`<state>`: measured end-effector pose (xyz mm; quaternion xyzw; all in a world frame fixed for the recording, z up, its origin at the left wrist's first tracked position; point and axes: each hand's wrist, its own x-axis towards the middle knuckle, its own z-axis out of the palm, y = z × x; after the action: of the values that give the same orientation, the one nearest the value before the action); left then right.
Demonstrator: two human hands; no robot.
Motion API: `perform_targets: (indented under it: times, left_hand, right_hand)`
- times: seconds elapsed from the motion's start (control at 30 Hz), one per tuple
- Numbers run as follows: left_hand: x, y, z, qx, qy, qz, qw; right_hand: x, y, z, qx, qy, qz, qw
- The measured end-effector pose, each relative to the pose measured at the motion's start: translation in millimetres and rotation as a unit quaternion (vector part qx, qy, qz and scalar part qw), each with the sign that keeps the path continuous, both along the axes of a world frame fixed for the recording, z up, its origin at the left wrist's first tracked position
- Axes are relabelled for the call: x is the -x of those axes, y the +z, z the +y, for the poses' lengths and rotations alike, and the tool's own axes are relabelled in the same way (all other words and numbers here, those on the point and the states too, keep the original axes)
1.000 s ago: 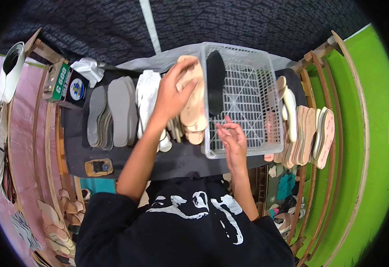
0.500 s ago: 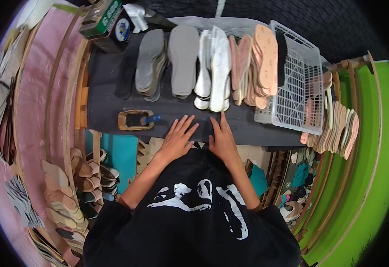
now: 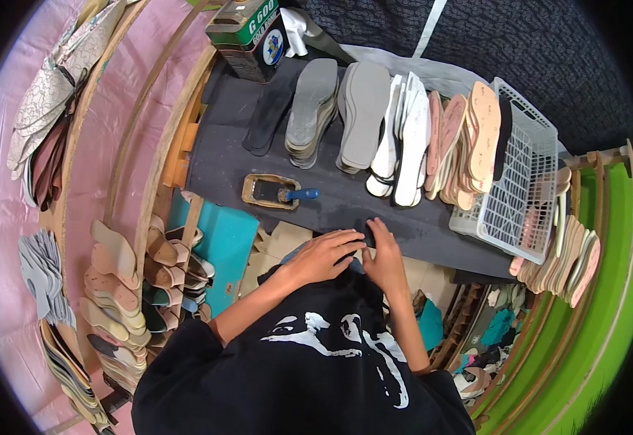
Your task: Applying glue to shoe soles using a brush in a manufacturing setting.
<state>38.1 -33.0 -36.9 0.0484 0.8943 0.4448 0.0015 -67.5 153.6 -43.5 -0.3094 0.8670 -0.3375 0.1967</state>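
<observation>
My left hand [image 3: 327,255] is at the near edge of the dark-covered table [image 3: 218,170], fingers stretched toward the right. Close beside it, my right hand [image 3: 384,254] points away from me with its fingers apart. Neither hand holds anything; the left fingertips come close to the right hand, and I cannot tell if they touch. Beyond them lie stacks of insoles: grey ones [image 3: 312,109], thicker grey ones [image 3: 365,116], white ones [image 3: 412,138] and peach ones [image 3: 484,134]. Left of my hands sits a shallow glue tray [image 3: 264,190] with a blue-handled brush [image 3: 302,194] in it.
A clear plastic basket [image 3: 523,145] stands at the table's right end, a green and black can [image 3: 247,43] at the far left. Racks on both sides hold shoe parts, among them grey pieces [image 3: 44,275] on the left and insoles [image 3: 566,257] on the right.
My hands have come closer together, the left one turning to the right and drawing back toward my body. The whole view has swung, so the table appears tilted and further right.
</observation>
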Motion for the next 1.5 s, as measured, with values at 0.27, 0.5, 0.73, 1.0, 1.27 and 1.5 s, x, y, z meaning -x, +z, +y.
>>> perform_targets:
  times: [0.27, 0.5, 0.73, 1.0, 1.27, 1.5]
  left_hand:
    - [0.8, 63.9, -92.0, 0.033, 0.349, 0.267, 0.898]
    - [39.7, -15.6, -239.2, -0.058, 0.402, 0.062, 0.912]
    - [52.7, -54.0, -284.8, -0.146, 0.353, -0.025, 0.924]
    - [63.7, -56.4, -295.5, -0.249, 0.379, -0.048, 0.890]
    - [67.6, -51.7, -320.6, -0.389, 0.377, -0.083, 0.837]
    - [66.8, -59.9, -306.5, -0.364, 0.368, -0.103, 0.849]
  right_hand:
    - [15.5, 99.1, -87.1, 0.229, -0.008, -0.041, 0.972]
    - [-7.3, 70.6, -246.5, 0.350, -0.014, -0.299, 0.888]
    - [21.6, -14.2, -354.8, 0.212, -0.156, -0.416, 0.871]
    - [27.2, -2.9, -357.7, 0.253, -0.190, -0.466, 0.826]
    - [14.2, -22.7, -364.2, 0.288, -0.208, -0.417, 0.837]
    - [11.2, -31.0, -362.5, 0.236, -0.248, -0.321, 0.883]
